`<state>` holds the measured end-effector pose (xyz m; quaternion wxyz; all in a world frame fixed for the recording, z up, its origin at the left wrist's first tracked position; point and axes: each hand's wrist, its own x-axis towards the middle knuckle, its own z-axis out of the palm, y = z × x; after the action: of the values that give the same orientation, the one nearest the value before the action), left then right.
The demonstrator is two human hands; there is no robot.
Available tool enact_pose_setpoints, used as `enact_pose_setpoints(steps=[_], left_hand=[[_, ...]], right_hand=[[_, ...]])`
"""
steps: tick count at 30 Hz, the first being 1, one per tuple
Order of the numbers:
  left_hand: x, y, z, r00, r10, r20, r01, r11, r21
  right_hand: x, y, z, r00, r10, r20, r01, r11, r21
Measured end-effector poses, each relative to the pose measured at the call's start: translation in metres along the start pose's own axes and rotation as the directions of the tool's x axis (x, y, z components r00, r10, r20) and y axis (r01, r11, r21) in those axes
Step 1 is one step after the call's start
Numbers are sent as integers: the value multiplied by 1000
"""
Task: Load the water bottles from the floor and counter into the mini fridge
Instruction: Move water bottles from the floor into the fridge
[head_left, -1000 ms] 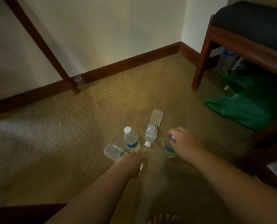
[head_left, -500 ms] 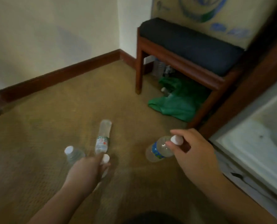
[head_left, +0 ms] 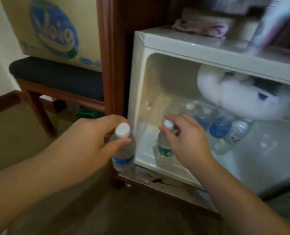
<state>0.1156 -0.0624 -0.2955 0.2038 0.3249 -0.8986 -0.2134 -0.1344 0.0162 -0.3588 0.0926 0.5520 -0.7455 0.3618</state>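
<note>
Loading 2 bottles: the right hand pinches a water bottle standing inside the mini fridge, the left hand grips another bottle just outside. Next, probably release, then lift the other inside.

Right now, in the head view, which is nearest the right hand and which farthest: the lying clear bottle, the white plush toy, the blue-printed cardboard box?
1. Lying clear bottle, just right of the right hand, inside the fridge.
2. White plush toy, above it.
3. Cardboard box, far left, on the bench.
</note>
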Motion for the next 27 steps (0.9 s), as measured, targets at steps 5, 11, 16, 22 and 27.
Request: enact_pose_setpoints(steps=[5, 11, 16, 22, 27], left_hand=[[59, 34, 38, 995, 98, -1, -98, 995, -19], [121, 34, 71, 1000, -12, 8, 12, 1000, 8], [154, 34, 98, 999, -43, -21, 45, 993, 111], [192, 40, 118, 988, -117, -97, 132, 976, 175], [214, 41, 120, 986, -135, -99, 150, 975, 162]], right_hand=[[47, 36, 22, 1000, -7, -26, 5, 998, -60], [101, 68, 55, 986, -31, 165, 74, 963, -258], [126, 87, 65, 981, 13, 194, 62, 926, -373], [140, 101, 56, 979, 63, 195, 22, 913, -408], [135, 99, 46, 983, 34, 178, 44, 906, -421]])
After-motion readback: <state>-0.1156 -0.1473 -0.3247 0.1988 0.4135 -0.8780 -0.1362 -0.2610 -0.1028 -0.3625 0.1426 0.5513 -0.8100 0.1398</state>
